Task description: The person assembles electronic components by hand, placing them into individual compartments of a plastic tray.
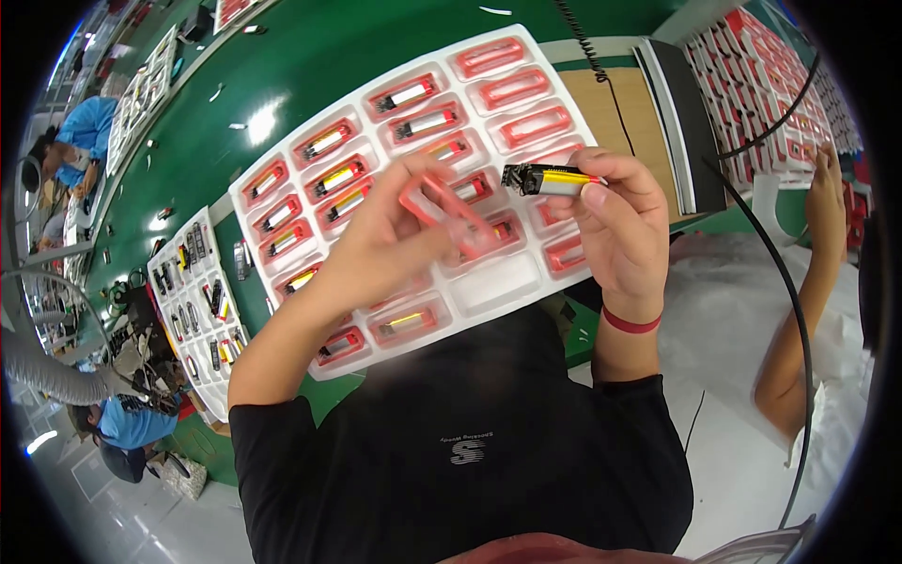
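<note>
Head view: white tray [461,101] sits tilted across the green table [282,66], near edge close up to the black shirt [451,404]. Bare tabletop past its far edge; right edge runs beside a tan board [611,122] and a dark box [692,141], so less room there. One tray pocket [498,285] near the shirt is bare. Second tray [200,305] stands off to the left, strip of table between.

Right hand [625,207] is above the tray's right side, thumb and fingertips pinched on one end of a battery [564,182]; its black wired end points left, toward the other hand. Left hand [395,240] is over mid-tray, thumb and fingers closed on a red frame [479,232], motion-blurred. Frame and battery are apart, frame lower left of battery.

Writing: shirt carries a pale emblem plus small lettering, upside down from here. Battery has tiny marks, too small to read.
</note>
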### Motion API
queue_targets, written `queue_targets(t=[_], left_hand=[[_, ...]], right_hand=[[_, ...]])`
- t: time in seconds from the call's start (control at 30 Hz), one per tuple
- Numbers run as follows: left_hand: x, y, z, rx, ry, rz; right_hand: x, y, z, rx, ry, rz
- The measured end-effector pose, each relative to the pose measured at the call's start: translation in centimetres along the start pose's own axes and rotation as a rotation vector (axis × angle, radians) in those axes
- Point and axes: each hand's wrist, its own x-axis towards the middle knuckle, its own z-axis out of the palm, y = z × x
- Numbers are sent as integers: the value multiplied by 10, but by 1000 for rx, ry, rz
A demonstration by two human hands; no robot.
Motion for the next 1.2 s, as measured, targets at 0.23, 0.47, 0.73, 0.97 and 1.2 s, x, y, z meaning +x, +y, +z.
queue_targets(t=[0.23, 0.47, 0.73, 0.97, 1.2], left_hand=[[6, -2, -9, -62, 107, 51], [8, -10, -17, -298, 38, 60], [5, -13, -15, -186, -92, 90], [7, -15, -17, -211, -103, 128], [1, -22, -10, 128, 28, 171]], right_hand=[[3, 13, 19, 1, 30, 104], [7, 31, 35, -332, 45, -26], [10, 35, 37, -488, 41, 33], [13, 50, 34, -753, 46, -237], [15, 43, 41, -417, -1, 48]])
